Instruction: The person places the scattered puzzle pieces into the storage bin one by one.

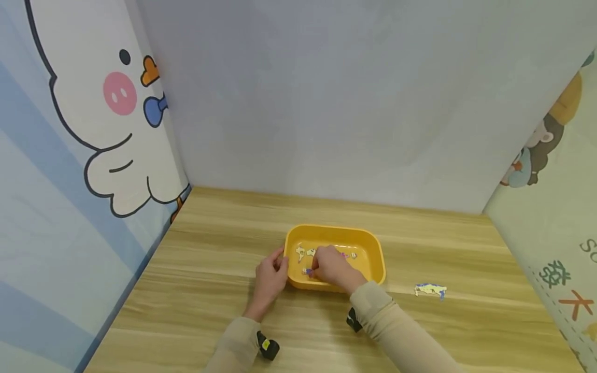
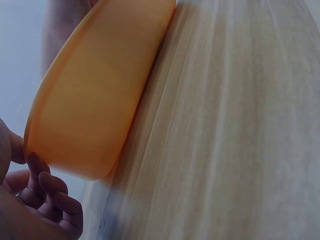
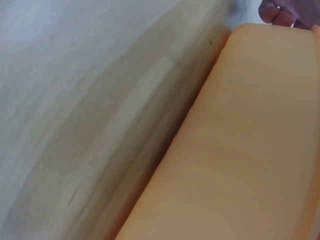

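Note:
A yellow plastic tub (image 1: 336, 230) with rounded corners stands on the wooden table. My left hand (image 1: 271, 277) grips its left rim; in the left wrist view the thumb and curled fingers (image 2: 42, 175) pinch the wall at the corner. My right hand (image 1: 333, 264) reaches down inside the tub, fingers curled. Its fingertips pinch a small blue-and-purple piece (image 1: 307, 271) close to the bottom; the grip is partly hidden. Small flat cream pieces (image 1: 300, 253) and a pink one (image 1: 344, 255) lie in the tub. The right wrist view shows only the tub's outer wall (image 3: 240, 140) and the other hand's fingers.
A flat cream-and-blue irregular piece (image 1: 430, 290) lies on the table (image 1: 224, 233) right of the tub. Black wrist devices (image 1: 268, 346) sit at both sleeves. A grey wall (image 1: 326, 103) stands behind, with printed cartoon panels at either side.

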Action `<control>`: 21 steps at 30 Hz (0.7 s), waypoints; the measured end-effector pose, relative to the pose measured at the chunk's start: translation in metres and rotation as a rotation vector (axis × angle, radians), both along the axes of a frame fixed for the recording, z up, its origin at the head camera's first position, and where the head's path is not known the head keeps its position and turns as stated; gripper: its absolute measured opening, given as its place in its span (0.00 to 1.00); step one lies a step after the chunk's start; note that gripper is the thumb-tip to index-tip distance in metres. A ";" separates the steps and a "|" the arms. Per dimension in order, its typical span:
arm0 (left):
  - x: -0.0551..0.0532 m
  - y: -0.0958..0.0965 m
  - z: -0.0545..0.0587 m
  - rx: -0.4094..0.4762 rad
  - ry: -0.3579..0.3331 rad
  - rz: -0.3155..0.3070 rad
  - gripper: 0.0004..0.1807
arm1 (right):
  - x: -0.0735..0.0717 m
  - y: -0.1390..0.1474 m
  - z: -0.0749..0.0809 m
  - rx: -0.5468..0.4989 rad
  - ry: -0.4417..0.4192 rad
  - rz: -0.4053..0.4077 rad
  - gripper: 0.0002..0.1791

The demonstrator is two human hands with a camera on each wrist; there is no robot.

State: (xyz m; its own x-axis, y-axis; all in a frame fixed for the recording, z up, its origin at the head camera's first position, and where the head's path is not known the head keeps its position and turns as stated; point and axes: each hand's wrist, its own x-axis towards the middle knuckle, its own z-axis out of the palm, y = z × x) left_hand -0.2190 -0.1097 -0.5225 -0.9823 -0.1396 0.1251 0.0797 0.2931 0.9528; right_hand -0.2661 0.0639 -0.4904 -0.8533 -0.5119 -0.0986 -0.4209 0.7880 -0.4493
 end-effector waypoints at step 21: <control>0.000 0.003 0.000 -0.013 0.016 0.019 0.18 | 0.009 0.025 0.022 -0.101 0.101 0.078 0.03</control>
